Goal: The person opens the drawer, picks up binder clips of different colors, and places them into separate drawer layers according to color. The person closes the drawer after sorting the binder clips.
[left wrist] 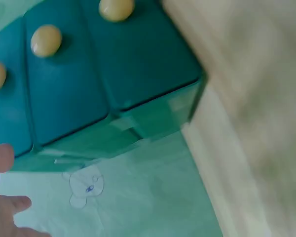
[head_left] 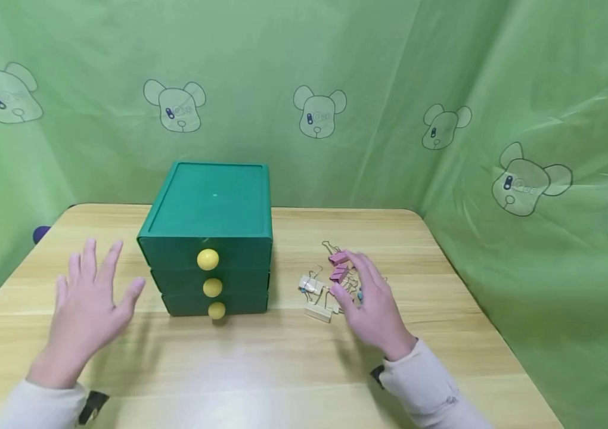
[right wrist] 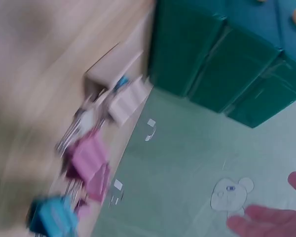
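My left hand (head_left: pixel 86 304) hovers with its fingers spread, just left of a green three-drawer box (head_left: pixel 210 202) with round yellow knobs (head_left: pixel 208 259). On the right, my right hand (head_left: pixel 376 304) hangs over a small heap of binder clips, thumb and fingers apart and nothing between them. Pink binder clips (head_left: pixel 339 273) lie beside its fingertips, and white ones (head_left: pixel 318 311) lie left of its thumb. A blue binder clip (right wrist: pixel 56 217) shows in the right wrist view; in the head view the hand hides most of that part of the heap. All three drawers appear closed.
Everything stands on a light wooden table (head_left: pixel 261 369). A green curtain (head_left: pixel 368 71) printed with bear heads encloses the back and sides. The drawer box stands toward the back, left of the clips.
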The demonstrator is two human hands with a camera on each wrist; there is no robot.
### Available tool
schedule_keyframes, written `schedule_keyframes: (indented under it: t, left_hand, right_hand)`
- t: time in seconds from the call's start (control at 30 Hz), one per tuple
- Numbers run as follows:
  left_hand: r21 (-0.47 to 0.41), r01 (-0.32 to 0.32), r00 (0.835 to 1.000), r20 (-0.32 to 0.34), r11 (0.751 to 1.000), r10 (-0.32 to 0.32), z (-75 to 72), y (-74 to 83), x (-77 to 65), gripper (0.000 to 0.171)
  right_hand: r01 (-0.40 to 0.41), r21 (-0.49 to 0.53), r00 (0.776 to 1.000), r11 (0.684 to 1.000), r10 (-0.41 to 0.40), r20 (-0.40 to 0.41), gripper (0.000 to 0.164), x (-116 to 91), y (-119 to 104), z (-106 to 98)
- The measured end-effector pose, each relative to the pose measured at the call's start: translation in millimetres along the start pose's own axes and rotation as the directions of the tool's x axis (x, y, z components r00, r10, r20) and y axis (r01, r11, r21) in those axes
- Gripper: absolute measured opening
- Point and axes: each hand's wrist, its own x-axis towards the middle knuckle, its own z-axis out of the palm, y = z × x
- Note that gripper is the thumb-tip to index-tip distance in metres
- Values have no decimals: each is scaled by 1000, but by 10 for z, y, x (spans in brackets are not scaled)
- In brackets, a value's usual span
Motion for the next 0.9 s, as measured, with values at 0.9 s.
schedule_keyframes:
  t: [0.9]
  left_hand:
    - [-667, -2, 936, 260, 745, 235, -248, 34, 1185, 51]
  right_hand:
    - [127, 693, 898, 710, -379, 224, 59, 494, -863, 339]
